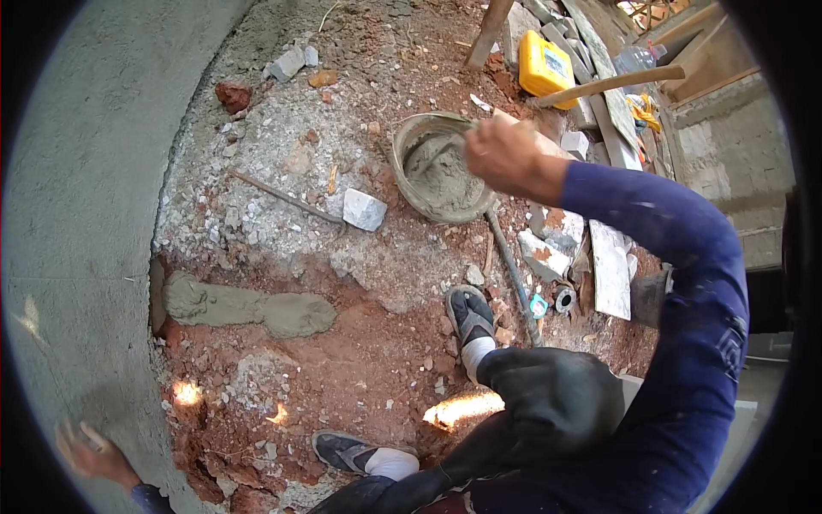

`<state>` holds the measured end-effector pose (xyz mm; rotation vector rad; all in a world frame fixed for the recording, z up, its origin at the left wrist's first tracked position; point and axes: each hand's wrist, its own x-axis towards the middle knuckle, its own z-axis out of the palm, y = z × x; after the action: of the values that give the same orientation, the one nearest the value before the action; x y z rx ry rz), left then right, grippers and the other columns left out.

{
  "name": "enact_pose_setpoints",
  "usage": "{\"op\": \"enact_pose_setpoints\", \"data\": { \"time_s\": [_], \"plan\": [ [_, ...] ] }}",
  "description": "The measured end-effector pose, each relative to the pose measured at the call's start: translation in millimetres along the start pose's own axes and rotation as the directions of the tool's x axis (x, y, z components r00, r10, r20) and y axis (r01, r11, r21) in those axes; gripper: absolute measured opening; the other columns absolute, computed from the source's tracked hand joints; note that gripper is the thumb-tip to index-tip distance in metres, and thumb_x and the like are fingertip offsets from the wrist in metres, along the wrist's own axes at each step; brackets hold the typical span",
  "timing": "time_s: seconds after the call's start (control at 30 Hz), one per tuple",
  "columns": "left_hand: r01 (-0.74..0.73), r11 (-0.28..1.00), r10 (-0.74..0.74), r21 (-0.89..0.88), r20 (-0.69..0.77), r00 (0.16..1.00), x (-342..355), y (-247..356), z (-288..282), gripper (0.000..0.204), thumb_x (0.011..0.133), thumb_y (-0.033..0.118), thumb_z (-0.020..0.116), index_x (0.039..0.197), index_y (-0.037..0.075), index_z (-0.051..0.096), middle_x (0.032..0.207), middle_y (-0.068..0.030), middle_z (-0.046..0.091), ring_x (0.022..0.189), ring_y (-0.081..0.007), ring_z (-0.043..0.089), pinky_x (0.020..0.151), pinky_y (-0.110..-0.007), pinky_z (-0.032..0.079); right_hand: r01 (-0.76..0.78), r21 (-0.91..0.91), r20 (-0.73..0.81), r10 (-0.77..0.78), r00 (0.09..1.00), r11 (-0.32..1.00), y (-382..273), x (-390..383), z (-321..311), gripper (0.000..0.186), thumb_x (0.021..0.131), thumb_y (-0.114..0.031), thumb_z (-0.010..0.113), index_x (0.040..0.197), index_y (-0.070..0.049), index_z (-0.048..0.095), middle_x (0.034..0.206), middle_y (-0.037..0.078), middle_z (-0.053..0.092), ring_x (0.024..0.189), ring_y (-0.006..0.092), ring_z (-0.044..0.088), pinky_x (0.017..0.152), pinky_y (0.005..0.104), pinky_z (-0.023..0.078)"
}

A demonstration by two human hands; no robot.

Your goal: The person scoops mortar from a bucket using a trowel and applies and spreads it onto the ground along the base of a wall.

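My right hand is closed at the right rim of a bucket of wet grey mortar. It grips what looks like a trowel, its blade smeared with mortar inside the bucket; the fingers hide the handle. At the lower left, my left hand is open, fingers apart, by the smooth grey cement wall; whether it touches cannot be told. Between wall and feet, a strip of wet mortar lies on the reddish soil.
A white block and a thin rod lie left of the bucket. A dark pole runs beside my sandalled foot. Broken slabs, a yellow jerrycan and a wooden handle are at the right.
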<state>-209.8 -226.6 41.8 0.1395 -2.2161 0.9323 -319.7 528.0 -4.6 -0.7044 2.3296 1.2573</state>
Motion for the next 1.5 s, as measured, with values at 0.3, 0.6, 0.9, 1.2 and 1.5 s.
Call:
{"op": "enact_pose_setpoints", "data": {
  "time_s": [0.3,0.6,0.9,1.2,1.5],
  "plan": [
    [0.613,-0.087,0.698,-0.785,0.391,0.600,54,431,-135,0.035,0.093,0.016,0.063,0.121,-0.005,0.061,0.104,-0.0168,0.072,0.091,-0.0221,0.069,0.081,-0.032,0.053,0.000,0.027,0.145,-0.004,0.989,1.000,42,58,23,0.015,0.089,-0.018,0.064,0.091,-0.005,0.072,0.086,0.008,0.070,0.077,0.0198,0.068,0.056,0.0323,0.051],
    [0.933,-0.325,0.787,-0.154,0.503,0.357,47,637,-194,0.026,0.095,0.012,0.062,0.111,-0.008,0.065,0.086,-0.0102,0.071,0.067,-0.0130,0.067,0.056,-0.028,0.057,-0.396,0.772,0.636,-0.607,0.477,0.497,47,71,102,0.034,0.098,-0.022,0.056,0.123,0.001,0.058,0.069,0.005,0.057,0.055,0.0132,0.055,0.044,0.0280,0.049],
    [0.939,-0.321,0.809,-0.124,0.480,0.340,49,620,-213,0.021,0.098,0.013,0.059,0.108,-0.005,0.062,0.084,-0.0036,0.063,0.068,-0.0074,0.060,0.058,-0.024,0.059,-0.698,-0.227,0.149,-0.733,0.664,-0.679,-24,63,93,0.016,0.097,-0.006,0.046,0.082,-0.001,0.050,0.059,-0.001,0.048,0.047,0.0079,0.052,0.036,0.0220,0.042],
    [0.890,-0.356,0.743,-0.285,0.492,0.455,57,641,-211,0.023,0.096,0.014,0.061,0.111,-0.003,0.064,0.081,-0.0045,0.066,0.066,-0.0086,0.061,0.055,-0.026,0.056,-0.326,-0.842,-0.271,-0.187,0.944,-0.429,-12,5,161,0.030,0.100,-0.011,0.044,0.115,0.015,0.042,0.071,0.005,0.052,0.048,0.0113,0.053,0.038,0.0196,0.047],
    [0.875,-0.331,0.798,-0.354,0.390,0.460,80,647,-211,0.020,0.096,0.011,0.060,0.107,-0.005,0.063,0.081,-0.0075,0.066,0.064,-0.0108,0.062,0.049,-0.028,0.055,0.023,0.944,-0.046,0.063,0.997,0.330,35,-75,164,0.022,0.097,-0.018,0.053,0.109,0.000,0.053,0.072,0.013,0.061,0.058,0.0237,0.063,0.049,0.0390,0.052]
  ]
}}
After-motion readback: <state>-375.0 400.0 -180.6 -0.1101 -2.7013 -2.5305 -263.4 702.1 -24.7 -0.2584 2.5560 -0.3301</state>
